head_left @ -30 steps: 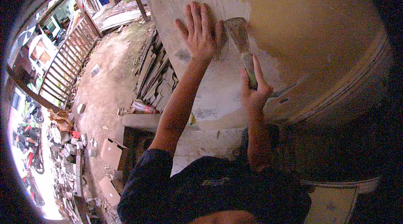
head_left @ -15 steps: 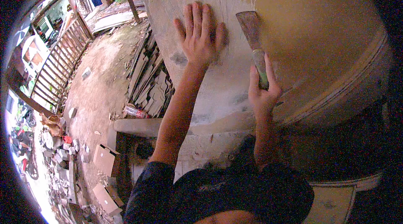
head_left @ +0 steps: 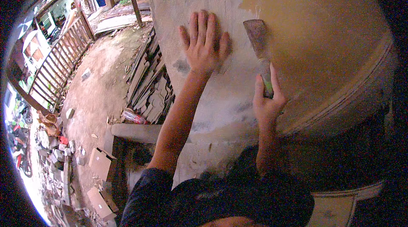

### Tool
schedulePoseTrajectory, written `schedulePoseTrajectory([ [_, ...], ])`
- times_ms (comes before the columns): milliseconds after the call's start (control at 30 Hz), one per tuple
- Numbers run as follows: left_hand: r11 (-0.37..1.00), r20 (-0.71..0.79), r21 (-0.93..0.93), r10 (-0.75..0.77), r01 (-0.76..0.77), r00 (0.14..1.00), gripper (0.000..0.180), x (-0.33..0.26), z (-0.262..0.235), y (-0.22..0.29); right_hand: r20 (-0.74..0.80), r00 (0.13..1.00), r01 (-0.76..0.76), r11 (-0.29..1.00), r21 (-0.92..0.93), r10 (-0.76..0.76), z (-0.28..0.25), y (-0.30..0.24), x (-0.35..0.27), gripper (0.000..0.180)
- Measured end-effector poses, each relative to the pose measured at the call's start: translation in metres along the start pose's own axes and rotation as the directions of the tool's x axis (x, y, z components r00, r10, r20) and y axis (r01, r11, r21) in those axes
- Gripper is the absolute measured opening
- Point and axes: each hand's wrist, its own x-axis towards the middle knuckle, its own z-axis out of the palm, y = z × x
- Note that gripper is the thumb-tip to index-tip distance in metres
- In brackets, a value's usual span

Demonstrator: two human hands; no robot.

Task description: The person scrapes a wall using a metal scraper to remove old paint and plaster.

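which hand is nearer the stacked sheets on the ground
Left. The left hand lies spread on the panel, right of the stacked sheets; the right hand, holding the scraper, is farther right.

2 hands (head_left: 202, 57), 1 scraper (head_left: 257, 39), 2 cdbd bxs (head_left: 101, 164) & 1 btl (head_left: 135, 117)

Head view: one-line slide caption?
Right hand grips a scraper beside a yellow-brown patch; left hand rests, fingers spread, on the pale surface.
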Motion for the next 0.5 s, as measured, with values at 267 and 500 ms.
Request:
schedulePoseTrajectory([
  [267,1.000,0.029,-0.019,-0.020,0.020,0.999,0.054,-0.001,0.001,0.005,-0.007,0.993,0.116,0.986,-0.118,-0.117,-0.005,0.013,0.005,0.042],
  [500,0.999,0.040,0.033,0.007,-0.009,0.999,0.056,-0.001,-0.001,0.004,-0.021,0.998,0.064,0.994,-0.085,-0.066,-0.002,0.002,0.012,0.043],
])
